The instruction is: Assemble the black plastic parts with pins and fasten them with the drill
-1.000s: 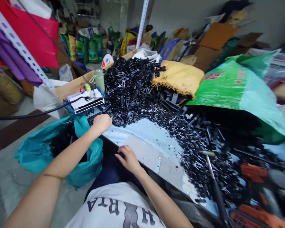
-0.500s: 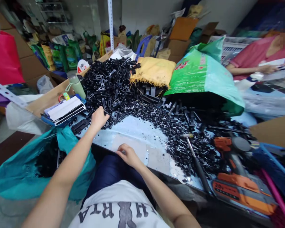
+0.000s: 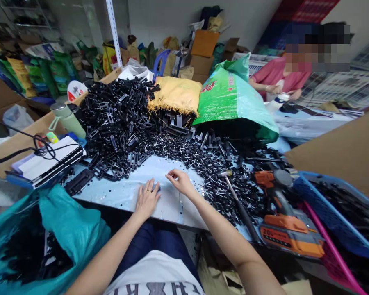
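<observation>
My left hand lies flat on the pale blue table, fingers stretched out, with a small dark piece just under its fingertips. My right hand hovers a little to the right with its fingers curled in a pinch; what it holds is too small to name. A big heap of black plastic parts rises behind both hands. Smaller black pieces spread to the right of my right hand.
A teal bag of black parts hangs at the table's left. An orange cordless drill and a hammer lie at the right beside a blue basket. A green sack, yellow cloth and bottle stand behind. Another person sits far right.
My left hand came back from the black heap to lie flat on the table near me. My right hand moved forward and up. My view swung right.
</observation>
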Action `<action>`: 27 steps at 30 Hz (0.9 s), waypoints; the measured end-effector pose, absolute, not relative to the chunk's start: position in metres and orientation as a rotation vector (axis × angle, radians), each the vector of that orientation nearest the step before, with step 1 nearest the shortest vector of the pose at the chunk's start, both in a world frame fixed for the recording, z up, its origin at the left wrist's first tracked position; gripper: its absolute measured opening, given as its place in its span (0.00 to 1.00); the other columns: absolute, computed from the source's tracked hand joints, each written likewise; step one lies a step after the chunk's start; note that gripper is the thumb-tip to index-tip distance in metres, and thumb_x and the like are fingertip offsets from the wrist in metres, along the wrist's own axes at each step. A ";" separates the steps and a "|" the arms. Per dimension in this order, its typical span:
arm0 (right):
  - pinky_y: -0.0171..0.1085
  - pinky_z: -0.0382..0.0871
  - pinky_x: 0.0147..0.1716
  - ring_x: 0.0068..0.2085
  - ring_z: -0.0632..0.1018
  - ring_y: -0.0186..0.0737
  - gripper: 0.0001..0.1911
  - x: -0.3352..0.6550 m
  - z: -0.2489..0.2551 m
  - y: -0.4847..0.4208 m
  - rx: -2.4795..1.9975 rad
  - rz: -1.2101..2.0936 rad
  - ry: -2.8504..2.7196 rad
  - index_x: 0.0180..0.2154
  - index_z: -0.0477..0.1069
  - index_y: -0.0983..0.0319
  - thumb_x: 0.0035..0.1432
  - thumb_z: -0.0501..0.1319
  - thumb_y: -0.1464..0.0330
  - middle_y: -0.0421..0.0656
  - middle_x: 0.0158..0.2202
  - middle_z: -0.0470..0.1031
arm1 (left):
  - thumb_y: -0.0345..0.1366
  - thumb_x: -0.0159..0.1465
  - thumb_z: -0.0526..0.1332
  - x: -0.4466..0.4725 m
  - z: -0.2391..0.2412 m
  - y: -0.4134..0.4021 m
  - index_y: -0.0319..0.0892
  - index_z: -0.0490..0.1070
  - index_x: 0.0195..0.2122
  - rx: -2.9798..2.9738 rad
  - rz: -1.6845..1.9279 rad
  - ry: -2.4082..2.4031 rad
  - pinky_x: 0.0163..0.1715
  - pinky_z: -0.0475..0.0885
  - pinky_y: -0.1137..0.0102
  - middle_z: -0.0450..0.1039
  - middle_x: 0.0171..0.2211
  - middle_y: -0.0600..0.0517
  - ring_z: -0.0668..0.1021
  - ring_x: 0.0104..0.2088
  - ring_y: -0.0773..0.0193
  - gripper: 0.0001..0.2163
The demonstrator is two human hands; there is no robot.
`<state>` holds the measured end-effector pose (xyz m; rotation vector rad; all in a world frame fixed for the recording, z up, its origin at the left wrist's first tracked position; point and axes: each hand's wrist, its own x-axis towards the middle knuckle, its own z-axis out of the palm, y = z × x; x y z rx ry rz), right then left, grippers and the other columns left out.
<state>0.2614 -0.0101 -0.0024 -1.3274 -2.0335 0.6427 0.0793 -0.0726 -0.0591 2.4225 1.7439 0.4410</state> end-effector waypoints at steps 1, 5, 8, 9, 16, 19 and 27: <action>0.33 0.65 0.32 0.29 0.72 0.34 0.09 0.260 -0.002 -0.003 -1.333 0.629 -2.060 0.29 0.68 0.61 0.58 0.57 0.63 0.40 0.28 0.73 | 0.37 0.64 0.52 0.078 -0.061 -0.075 0.45 0.53 0.62 2.433 0.447 1.733 0.57 0.56 0.49 0.53 0.62 0.42 0.56 0.62 0.49 0.23; 0.33 0.65 0.34 0.31 0.72 0.34 0.07 0.249 0.002 0.048 -1.373 0.576 -2.096 0.33 0.69 0.62 0.58 0.57 0.65 0.42 0.32 0.73 | 0.39 0.66 0.47 0.077 -0.058 -0.076 0.42 0.44 0.64 2.427 0.436 1.701 0.59 0.48 0.46 0.49 0.64 0.44 0.48 0.65 0.51 0.26; 0.38 0.63 0.44 0.44 0.70 0.41 0.12 0.242 0.014 0.107 -1.458 0.438 -2.072 0.43 0.67 0.65 0.57 0.57 0.67 0.49 0.43 0.71 | 0.41 0.65 0.49 0.080 -0.055 -0.075 0.41 0.45 0.64 2.443 0.438 1.706 0.60 0.46 0.44 0.47 0.64 0.43 0.47 0.65 0.50 0.28; 0.40 0.61 0.47 0.48 0.68 0.44 0.15 0.240 0.019 0.128 -1.527 0.356 -2.074 0.47 0.66 0.66 0.57 0.57 0.68 0.51 0.48 0.69 | 0.41 0.65 0.49 0.081 -0.054 -0.075 0.40 0.45 0.64 2.450 0.455 1.704 0.60 0.47 0.45 0.47 0.64 0.43 0.47 0.65 0.50 0.28; 0.45 0.56 0.50 0.50 0.68 0.48 0.23 0.239 0.058 0.213 -1.759 0.150 -2.176 0.54 0.60 0.70 0.55 0.56 0.76 0.58 0.50 0.68 | 0.36 0.63 0.50 0.066 -0.058 -0.091 0.41 0.68 0.49 2.216 0.730 1.852 0.50 0.66 0.51 0.71 0.45 0.39 0.71 0.50 0.48 0.16; 0.46 0.52 0.52 0.53 0.65 0.49 0.27 0.244 0.068 0.199 -1.632 0.161 -2.229 0.59 0.54 0.74 0.59 0.55 0.73 0.61 0.53 0.65 | 0.39 0.62 0.51 0.052 -0.054 -0.095 0.51 0.69 0.43 1.960 0.904 1.756 0.42 0.71 0.54 0.72 0.37 0.42 0.75 0.42 0.49 0.11; 0.41 0.62 0.47 0.46 0.72 0.45 0.25 0.273 0.031 0.027 -1.445 0.518 -2.437 0.52 0.66 0.66 0.52 0.63 0.67 0.54 0.48 0.71 | 0.40 0.57 0.59 0.049 -0.021 -0.100 0.44 0.65 0.40 1.401 1.087 1.460 0.36 0.72 0.66 0.71 0.34 0.50 0.76 0.33 0.63 0.11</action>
